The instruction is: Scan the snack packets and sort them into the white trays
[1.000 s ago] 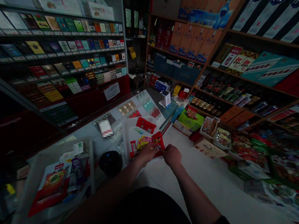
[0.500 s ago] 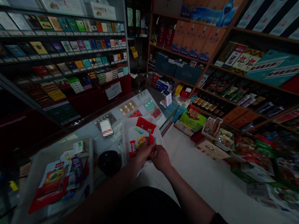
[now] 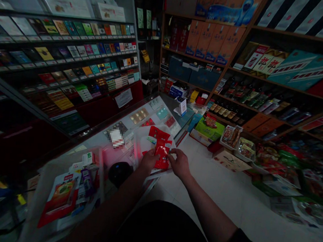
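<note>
Between my two hands is a flat, shiny red packet point(image 3: 162, 155), held over a white plastic basket point(image 3: 140, 134). My left hand point(image 3: 147, 162) grips its left edge with the thumb on top. At the right edge, my right hand point(image 3: 180, 164) pinches the packet between thumb and fingertips. Another red packet point(image 3: 158, 133) lies in the far part of the basket, beside a small pale green and white item point(image 3: 151, 139). To the left of my left hand stands a black rounded device point(image 3: 119, 173), with a pink-red glow on the counter around it.
A second white basket point(image 3: 36, 196), filled with assorted packets, stands at the left. The glass counter point(image 3: 132, 128) carries a blurred-out white object point(image 3: 116, 137) and a small white stand point(image 3: 181, 106). Cigarette shelves line the left; boxes point(image 3: 207, 134) and snack trays point(image 3: 230, 136) sit at the right.
The red packet has come up out of my closed hands and now lies spread flat between them. My right hand has shifted slightly right. A pink-red glow has appeared near the black device.
</note>
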The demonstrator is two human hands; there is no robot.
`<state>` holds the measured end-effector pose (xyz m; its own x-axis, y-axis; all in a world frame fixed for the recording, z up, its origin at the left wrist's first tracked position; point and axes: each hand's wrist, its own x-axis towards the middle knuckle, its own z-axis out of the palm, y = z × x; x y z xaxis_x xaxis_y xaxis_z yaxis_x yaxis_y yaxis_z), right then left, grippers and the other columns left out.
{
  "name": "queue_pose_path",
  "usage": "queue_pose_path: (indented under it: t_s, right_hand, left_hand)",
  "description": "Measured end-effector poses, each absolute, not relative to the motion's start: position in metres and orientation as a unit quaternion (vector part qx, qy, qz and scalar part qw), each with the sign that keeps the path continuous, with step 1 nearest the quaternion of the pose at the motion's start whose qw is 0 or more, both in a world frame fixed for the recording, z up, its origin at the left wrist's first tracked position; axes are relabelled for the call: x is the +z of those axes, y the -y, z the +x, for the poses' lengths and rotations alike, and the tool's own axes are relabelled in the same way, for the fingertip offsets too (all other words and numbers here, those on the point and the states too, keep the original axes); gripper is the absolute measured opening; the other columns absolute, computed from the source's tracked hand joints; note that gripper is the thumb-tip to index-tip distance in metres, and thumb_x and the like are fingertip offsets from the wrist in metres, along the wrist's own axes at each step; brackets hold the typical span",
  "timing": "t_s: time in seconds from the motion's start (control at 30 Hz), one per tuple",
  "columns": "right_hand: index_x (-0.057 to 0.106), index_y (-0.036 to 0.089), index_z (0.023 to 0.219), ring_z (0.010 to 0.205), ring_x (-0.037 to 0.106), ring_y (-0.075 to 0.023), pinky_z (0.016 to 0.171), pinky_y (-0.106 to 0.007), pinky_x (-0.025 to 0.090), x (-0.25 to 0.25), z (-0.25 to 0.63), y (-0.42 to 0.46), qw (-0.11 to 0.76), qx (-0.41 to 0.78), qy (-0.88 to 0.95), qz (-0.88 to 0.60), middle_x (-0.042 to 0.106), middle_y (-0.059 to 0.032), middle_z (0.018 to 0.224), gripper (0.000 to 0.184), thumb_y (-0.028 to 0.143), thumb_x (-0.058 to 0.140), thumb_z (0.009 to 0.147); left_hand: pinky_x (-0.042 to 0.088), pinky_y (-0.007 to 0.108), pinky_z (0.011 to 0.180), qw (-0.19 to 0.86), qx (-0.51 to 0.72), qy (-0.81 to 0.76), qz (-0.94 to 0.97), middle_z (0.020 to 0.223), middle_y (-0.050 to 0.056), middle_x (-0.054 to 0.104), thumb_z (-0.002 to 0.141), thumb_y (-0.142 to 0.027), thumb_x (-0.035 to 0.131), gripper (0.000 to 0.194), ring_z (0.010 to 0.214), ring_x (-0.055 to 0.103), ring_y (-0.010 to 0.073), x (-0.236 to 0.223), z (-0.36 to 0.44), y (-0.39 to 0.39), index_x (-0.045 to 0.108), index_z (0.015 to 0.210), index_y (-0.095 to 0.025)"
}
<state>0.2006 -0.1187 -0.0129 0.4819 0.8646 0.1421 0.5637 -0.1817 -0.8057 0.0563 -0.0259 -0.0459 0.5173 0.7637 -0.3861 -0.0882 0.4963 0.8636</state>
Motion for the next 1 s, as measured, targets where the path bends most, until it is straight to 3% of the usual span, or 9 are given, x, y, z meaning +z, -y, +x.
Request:
queue_pose_path:
  t_s: [0.13,0.27,0.47,0.57,0.67,0.83,1.0]
  right_hand:
    - [0.071,0.020,0.105,0.092,0.070,-0.0222,0.088,-0.037,0.054,-0.007,0.224,0.097,0.473,0.208,0.386,-0.764,0.076,-0.0080,0.102,0.026,0.035,0.062,0.086]
    - [0.072,0.019,0.112,0.084,0.070,-0.0201,0.075,-0.032,0.054,0.008,0.233,0.079,0.522,0.331,0.353,-0.703,0.077,-0.0057,0.096,0.040,0.046,0.065,0.083]
    - [0.075,0.017,0.088,0.061,0.059,-0.0137,0.061,-0.026,0.046,0.032,0.214,0.069,0.487,0.460,0.427,-0.608,0.070,0.0014,0.071,0.030,0.044,0.075,0.075]
    - [0.069,0.018,0.076,0.053,0.053,-0.0113,0.054,-0.024,0.041,0.034,0.197,0.067,0.530,0.499,0.375,-0.575,0.064,0.0043,0.062,0.027,0.041,0.081,0.069]
    - [0.066,0.018,0.076,0.055,0.058,-0.0128,0.056,-0.025,0.046,0.029,0.180,0.063,0.601,0.540,0.284,-0.516,0.069,0.0024,0.065,0.031,0.040,0.085,0.065]
    - [0.069,0.019,0.088,0.066,0.068,-0.0181,0.069,-0.032,0.056,0.016,0.153,0.057,0.671,0.573,0.171,-0.439,0.076,-0.0018,0.079,0.030,0.033,0.084,0.067]
    - [0.070,0.020,0.091,0.073,0.071,-0.0199,0.077,-0.035,0.059,0.007,0.126,0.051,0.691,0.567,0.172,-0.414,0.078,-0.0022,0.086,0.024,0.031,0.080,0.073]
  left_hand:
    - [0.059,0.040,0.076,0.775,0.261,-0.395,0.418,0.092,0.010,0.079,0.065,-0.036,0.087,0.052,0.077,0.076,0.0260,-0.027,0.039,0.020,0.067,0.107,-0.014]
    - [0.058,0.034,0.068,0.774,0.217,-0.380,0.457,0.086,0.008,0.079,0.065,-0.031,0.086,0.050,0.070,0.075,0.0230,-0.002,0.021,0.015,0.068,0.109,-0.015]
    - [0.058,0.033,0.075,0.777,0.178,-0.338,0.501,0.096,0.008,0.080,0.063,-0.027,0.087,0.047,0.078,0.075,0.0219,0.032,-0.010,0.003,0.072,0.105,-0.014]
    - [0.058,0.033,0.073,0.769,0.203,-0.356,0.491,0.090,0.008,0.080,0.064,-0.027,0.089,0.043,0.074,0.074,0.0208,0.042,-0.027,-0.004,0.073,0.102,-0.013]
    - [0.059,0.033,0.073,0.780,0.281,-0.358,0.428,0.090,0.008,0.080,0.071,-0.031,0.087,0.038,0.074,0.073,0.0200,0.045,-0.043,-0.008,0.074,0.101,-0.013]
    - [0.061,0.039,0.085,0.823,0.383,-0.306,0.286,0.105,0.012,0.079,0.086,-0.043,0.073,0.034,0.092,0.076,0.0244,0.039,-0.064,0.004,0.071,0.105,-0.014]
    - [0.060,0.041,0.092,0.789,0.462,-0.332,0.231,0.108,0.010,0.078,0.079,-0.026,0.080,0.030,0.093,0.076,0.0229,0.025,-0.063,0.027,0.067,0.104,-0.017]
